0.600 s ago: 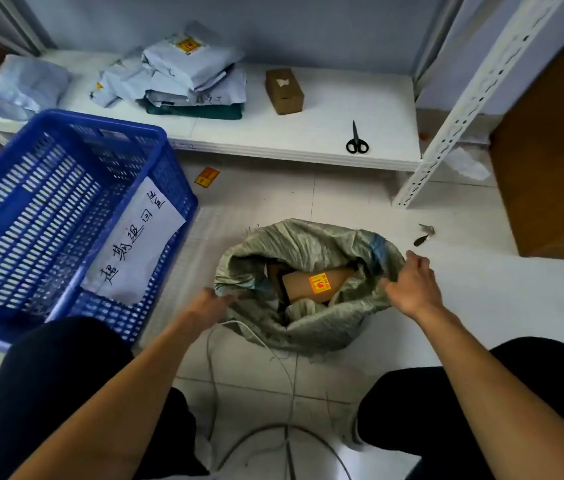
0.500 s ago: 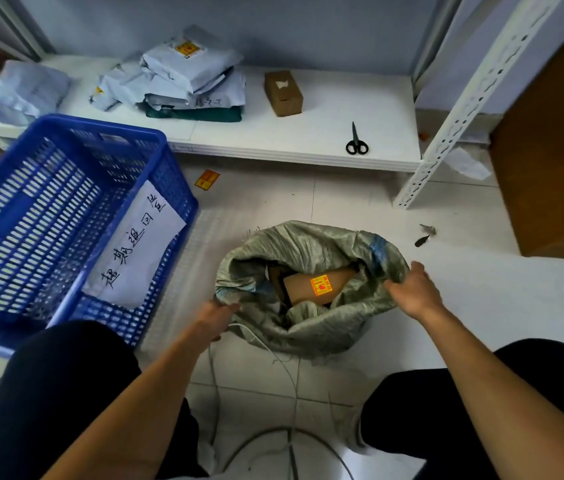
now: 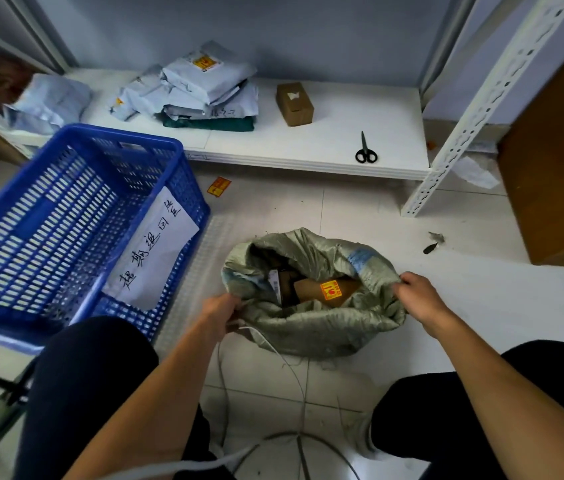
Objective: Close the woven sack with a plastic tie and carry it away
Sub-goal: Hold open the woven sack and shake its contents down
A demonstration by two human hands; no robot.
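A grey-green woven sack [image 3: 311, 327] stands open on the tiled floor between my knees. Inside it lies a brown parcel [image 3: 322, 289] with a yellow and red sticker. My left hand [image 3: 219, 311] grips the sack's rim on the left, and a thin white plastic tie [image 3: 266, 344] trails from that hand down across the floor. My right hand [image 3: 419, 297] pinches the rim on the right side. The sack's mouth is spread wide between both hands.
A blue plastic crate [image 3: 65, 216] with a handwritten paper label stands to the left. Behind is a low white shelf [image 3: 342, 133] with grey mail bags [image 3: 200, 88], a small brown box [image 3: 294, 103] and black scissors [image 3: 365, 150]. A white rack post [image 3: 474, 102] leans at right.
My left hand has closed on the sack's left rim. My right hand has slid a little lower along the right rim. The view has tipped slightly downward.
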